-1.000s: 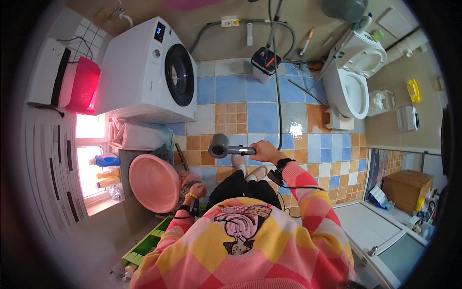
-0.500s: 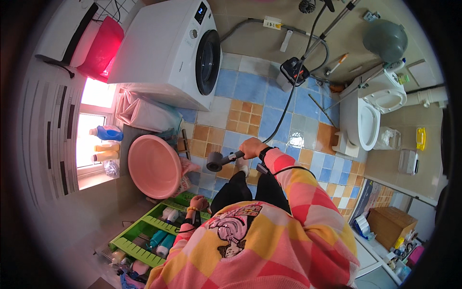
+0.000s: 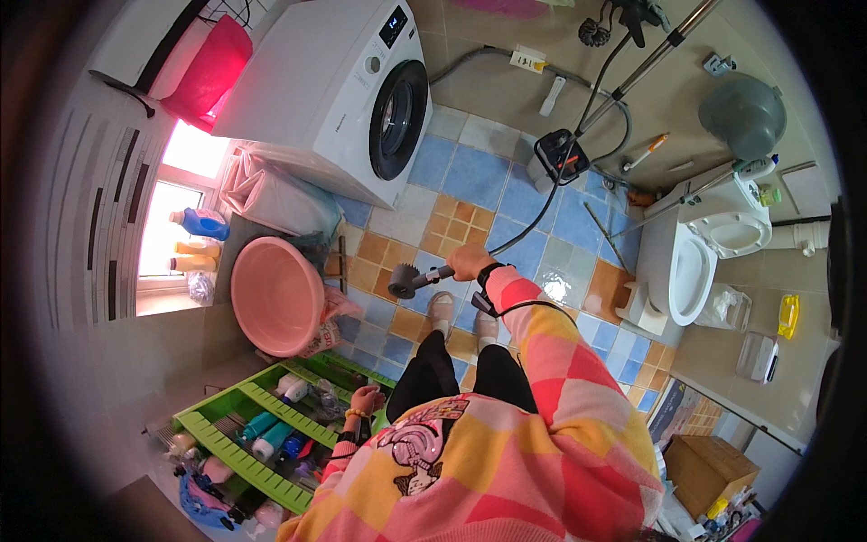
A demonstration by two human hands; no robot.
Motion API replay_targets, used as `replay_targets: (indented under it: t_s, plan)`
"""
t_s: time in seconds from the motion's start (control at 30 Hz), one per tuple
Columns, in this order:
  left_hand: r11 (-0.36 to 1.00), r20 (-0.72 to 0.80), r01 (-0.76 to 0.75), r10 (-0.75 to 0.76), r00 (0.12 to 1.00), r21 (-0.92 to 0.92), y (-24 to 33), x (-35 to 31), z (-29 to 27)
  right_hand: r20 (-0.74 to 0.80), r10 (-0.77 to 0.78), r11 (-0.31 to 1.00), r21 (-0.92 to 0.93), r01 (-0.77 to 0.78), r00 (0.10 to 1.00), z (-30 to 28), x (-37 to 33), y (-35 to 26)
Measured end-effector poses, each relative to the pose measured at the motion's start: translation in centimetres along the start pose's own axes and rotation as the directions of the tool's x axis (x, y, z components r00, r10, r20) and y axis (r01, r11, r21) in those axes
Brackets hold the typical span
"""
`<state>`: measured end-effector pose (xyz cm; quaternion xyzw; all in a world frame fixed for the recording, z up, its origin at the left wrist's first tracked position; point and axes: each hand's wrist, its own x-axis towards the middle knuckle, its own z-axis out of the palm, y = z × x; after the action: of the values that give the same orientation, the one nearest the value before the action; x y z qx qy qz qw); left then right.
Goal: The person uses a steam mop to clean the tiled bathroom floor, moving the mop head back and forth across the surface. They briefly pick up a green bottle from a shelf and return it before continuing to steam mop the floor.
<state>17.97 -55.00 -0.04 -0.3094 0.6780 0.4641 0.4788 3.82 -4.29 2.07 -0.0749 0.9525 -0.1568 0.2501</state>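
Observation:
My right hand (image 3: 470,262) is wrapped round the grip of a grey garment steamer head (image 3: 403,281) with a round, wide end. From the grip a dark hose (image 3: 535,221) curves to the steamer's base (image 3: 553,161), which stands on the tiles below a metal pole (image 3: 646,65). The steamer head hangs in the air above the floor, just ahead of my feet. My left hand (image 3: 366,398) is low at my left side, beside a green shelf rack (image 3: 237,466). Its fingers are too small and blurred to read, and I see nothing held in it.
A white washing machine (image 3: 312,104) stands at the far left, with a pink basin (image 3: 275,296) nearer me. Bottles, including a blue one (image 3: 206,224), line the window sill. A toilet (image 3: 690,275) is on the right, with a cardboard box (image 3: 709,474) at the near right.
My view has shifted, bringing both my feet into sight. The right hand still grips the steamer head, which sits slightly farther from me in the picture. My left hand appears slightly lower.

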Motion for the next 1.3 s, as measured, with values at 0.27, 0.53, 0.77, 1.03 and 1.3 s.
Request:
replay_targets:
  t_s: [0.27, 0.53, 0.77, 1.03, 1.3]
  plan:
    - [0.972, -0.098, 0.047, -0.072, 0.993, -0.229, -6.6, -4.1, 7.4, -0.001, 0.014, 0.995, 0.097, -0.014, 1.000, -0.9, -4.1, 4.2]
    - [0.921, -0.145, 0.078, -0.143, 0.979, -0.382, -13.2, -8.2, 11.0, 0.157, -0.221, 0.975, 0.032, 0.219, 0.962, 4.9, -5.3, -2.1]
    - [0.869, -0.182, 0.032, -0.139, 0.973, -0.494, -17.6, -10.8, 12.7, 0.259, -0.456, 0.890, 0.119, 0.440, 0.852, 10.4, -6.5, -11.5]
    - [0.816, -0.183, -0.025, -0.099, 0.978, -0.577, -24.7, -13.5, 14.3, 0.376, -0.566, 0.805, 0.062, 0.590, 0.733, 14.8, -9.4, -19.0]
    - [0.798, -0.158, -0.033, -0.079, 0.984, -0.602, -32.6, -14.8, 14.8, 0.422, -0.577, 0.777, 0.021, 0.629, 0.699, 19.5, -14.8, -23.9]
